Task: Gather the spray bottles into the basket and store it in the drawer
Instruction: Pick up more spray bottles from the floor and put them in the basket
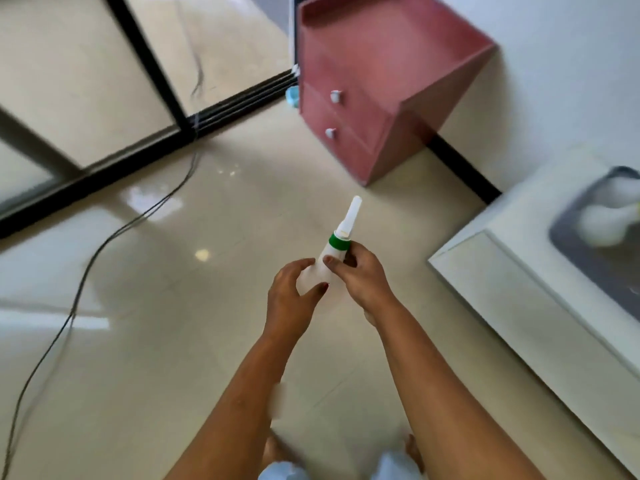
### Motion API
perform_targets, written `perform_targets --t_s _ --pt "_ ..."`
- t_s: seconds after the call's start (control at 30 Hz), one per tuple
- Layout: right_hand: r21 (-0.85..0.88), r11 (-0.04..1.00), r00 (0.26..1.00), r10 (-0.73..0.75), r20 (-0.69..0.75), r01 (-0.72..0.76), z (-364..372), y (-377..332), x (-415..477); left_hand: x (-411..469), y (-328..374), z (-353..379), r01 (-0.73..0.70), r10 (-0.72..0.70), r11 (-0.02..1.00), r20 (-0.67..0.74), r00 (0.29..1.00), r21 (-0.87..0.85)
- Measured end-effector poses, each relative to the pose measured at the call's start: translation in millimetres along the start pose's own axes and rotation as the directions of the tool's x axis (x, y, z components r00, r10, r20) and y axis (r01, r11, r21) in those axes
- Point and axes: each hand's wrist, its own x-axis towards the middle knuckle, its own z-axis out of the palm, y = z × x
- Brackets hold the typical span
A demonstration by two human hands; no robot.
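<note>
A white spray bottle (337, 249) with a green collar and a long white nozzle is held in front of me above the floor, nozzle pointing away. My left hand (292, 299) wraps its body from the left. My right hand (363, 275) grips it near the neck from the right. A dark grey basket (571, 244) sits on the white table at the right edge, with a blurred white bottle (606, 220) lying inside. A pink cabinet (381, 84) with two drawers and white knobs stands ahead, both drawers closed.
The white table (519, 299) fills the right side. A black cable (90, 268) snakes across the glossy tile floor on the left. Black-framed sliding glass doors (145, 60) are at the upper left. A small light blue object (292, 95) lies beside the cabinet.
</note>
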Motion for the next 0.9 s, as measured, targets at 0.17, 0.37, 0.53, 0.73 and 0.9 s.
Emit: perform_targets --t_s 0.17,0.37,0.53,0.73,0.9 --pt "0.050 0.999 0.970 -0.003 -0.242 0.015 -130 12 -26 -22 55 97 -0.058 0.062 0.998 0.138 0.988 -0.033" --pt "0.011 1.000 0.914 0.004 -0.405 0.000 -287 27 -65 -63 130 235 -0.113 0.123 0.992 0.304 0.945 -0.050" --pt "0.003 1.000 0.846 -0.008 -0.533 0.011 -396 36 -74 -82 187 335 -0.191 0.182 0.981 0.395 0.901 -0.017" --pt "0.005 1.000 0.772 -0.005 -0.635 0.010 -482 43 -69 -86 233 423 -0.308 0.257 0.951 0.471 0.844 0.032" --pt "-0.003 1.000 0.705 0.011 -0.709 -0.018 -520 45 -49 -75 247 464 -0.346 0.281 0.938 0.541 0.793 0.019"
